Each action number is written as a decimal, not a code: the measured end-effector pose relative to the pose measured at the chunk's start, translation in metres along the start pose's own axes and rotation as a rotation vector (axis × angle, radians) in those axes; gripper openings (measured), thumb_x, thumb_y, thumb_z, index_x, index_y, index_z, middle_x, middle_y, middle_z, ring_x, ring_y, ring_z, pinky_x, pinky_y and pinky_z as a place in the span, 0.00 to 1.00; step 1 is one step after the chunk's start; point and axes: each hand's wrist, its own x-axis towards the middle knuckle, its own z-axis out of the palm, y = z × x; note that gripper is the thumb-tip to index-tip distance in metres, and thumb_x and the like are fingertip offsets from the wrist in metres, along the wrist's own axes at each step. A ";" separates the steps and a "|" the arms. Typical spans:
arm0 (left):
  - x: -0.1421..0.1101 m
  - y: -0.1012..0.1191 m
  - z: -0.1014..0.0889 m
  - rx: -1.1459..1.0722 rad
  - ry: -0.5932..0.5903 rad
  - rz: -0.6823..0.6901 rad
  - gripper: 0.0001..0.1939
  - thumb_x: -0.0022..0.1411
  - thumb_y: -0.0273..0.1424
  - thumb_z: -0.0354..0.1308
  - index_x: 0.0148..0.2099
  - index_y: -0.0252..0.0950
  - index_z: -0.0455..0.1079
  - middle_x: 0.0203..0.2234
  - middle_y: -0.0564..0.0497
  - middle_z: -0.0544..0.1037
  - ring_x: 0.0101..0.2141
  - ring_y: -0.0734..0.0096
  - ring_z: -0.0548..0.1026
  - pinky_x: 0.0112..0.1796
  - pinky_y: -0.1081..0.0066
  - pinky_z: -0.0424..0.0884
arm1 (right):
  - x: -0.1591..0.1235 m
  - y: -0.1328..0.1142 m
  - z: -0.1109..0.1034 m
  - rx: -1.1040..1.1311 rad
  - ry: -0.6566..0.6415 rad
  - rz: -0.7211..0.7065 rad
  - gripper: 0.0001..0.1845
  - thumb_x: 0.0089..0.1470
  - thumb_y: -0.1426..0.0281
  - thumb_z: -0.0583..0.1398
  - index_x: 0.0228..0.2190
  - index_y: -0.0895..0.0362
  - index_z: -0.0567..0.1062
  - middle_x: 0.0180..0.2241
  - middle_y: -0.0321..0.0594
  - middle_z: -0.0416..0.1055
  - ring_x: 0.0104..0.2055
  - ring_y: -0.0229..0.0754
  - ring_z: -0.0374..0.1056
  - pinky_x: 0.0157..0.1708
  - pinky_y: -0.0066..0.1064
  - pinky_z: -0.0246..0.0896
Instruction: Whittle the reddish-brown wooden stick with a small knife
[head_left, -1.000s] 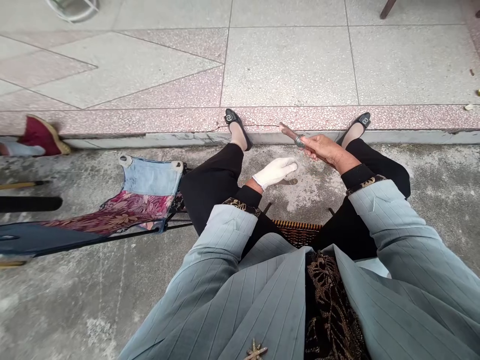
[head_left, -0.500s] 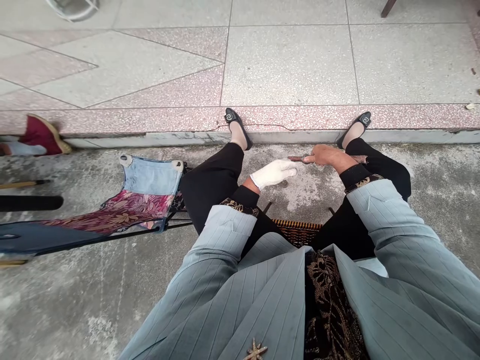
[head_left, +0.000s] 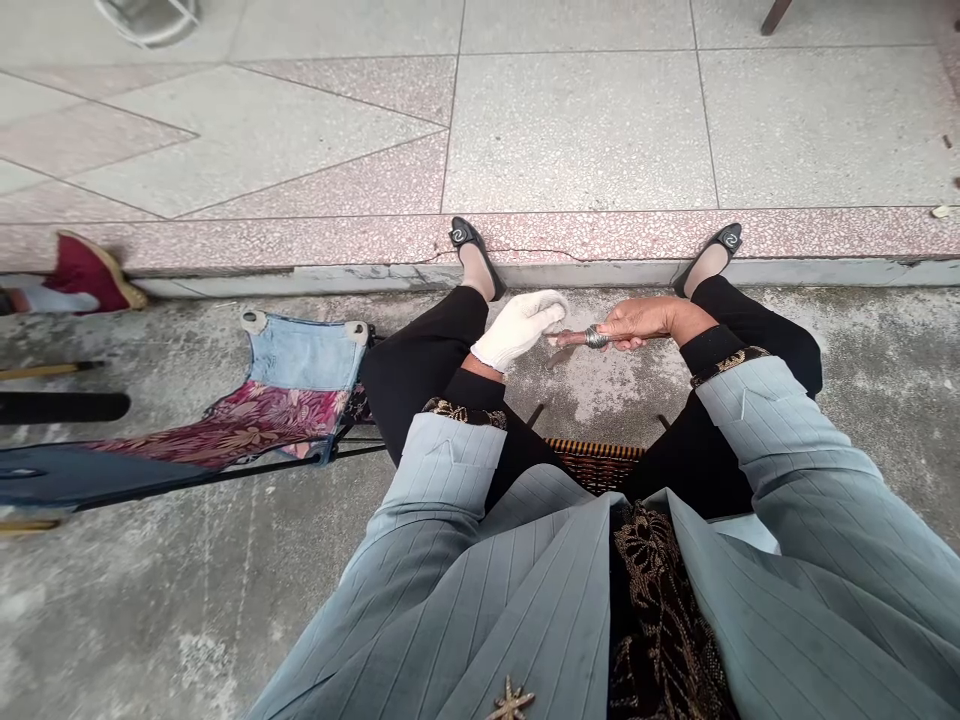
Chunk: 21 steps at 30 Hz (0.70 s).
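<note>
Left hand (head_left: 519, 330) white-gloved, right hand (head_left: 637, 322) bare, curled shut (ring (head_left: 596, 337) showing), 2 just apart.

No words, brand names or numbers can be read anywhere. The only mark close to a sign sits on the black flats: the left flat (head_left: 469, 240) and the right flat (head_left: 721, 243) each carry a small silver swirl (head_left: 458, 235) on the toe, the same on both. The swirl is too small to tell whether it is a letter or a logo.
</note>
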 end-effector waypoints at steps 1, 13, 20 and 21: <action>0.000 -0.001 0.000 -0.007 -0.011 0.004 0.18 0.64 0.43 0.50 0.38 0.32 0.71 0.30 0.51 0.74 0.29 0.74 0.68 0.33 0.74 0.65 | 0.000 -0.001 0.001 0.004 -0.041 -0.016 0.32 0.53 0.40 0.58 0.31 0.58 0.74 0.20 0.31 0.60 0.20 0.31 0.53 0.22 0.25 0.48; 0.014 -0.016 0.038 0.070 -0.224 -0.076 0.18 0.68 0.42 0.47 0.38 0.33 0.72 0.24 0.52 0.72 0.23 0.74 0.67 0.28 0.74 0.64 | -0.009 -0.010 -0.001 -0.116 0.381 -0.134 0.18 0.59 0.57 0.59 0.26 0.58 0.68 0.22 0.33 0.64 0.22 0.31 0.57 0.26 0.26 0.53; 0.014 -0.017 0.042 0.304 -0.335 -0.017 0.14 0.65 0.38 0.49 0.35 0.35 0.71 0.27 0.50 0.74 0.29 0.70 0.69 0.32 0.72 0.62 | -0.003 -0.010 -0.009 -0.572 0.766 0.223 0.16 0.63 0.61 0.57 0.39 0.61 0.76 0.34 0.47 0.73 0.34 0.44 0.65 0.33 0.33 0.54; 0.013 -0.017 0.043 0.321 -0.322 -0.011 0.13 0.65 0.37 0.50 0.34 0.35 0.71 0.28 0.50 0.74 0.30 0.69 0.69 0.33 0.72 0.62 | -0.002 -0.010 -0.009 -0.640 0.745 0.297 0.17 0.62 0.60 0.57 0.41 0.61 0.77 0.37 0.51 0.73 0.36 0.47 0.66 0.34 0.34 0.54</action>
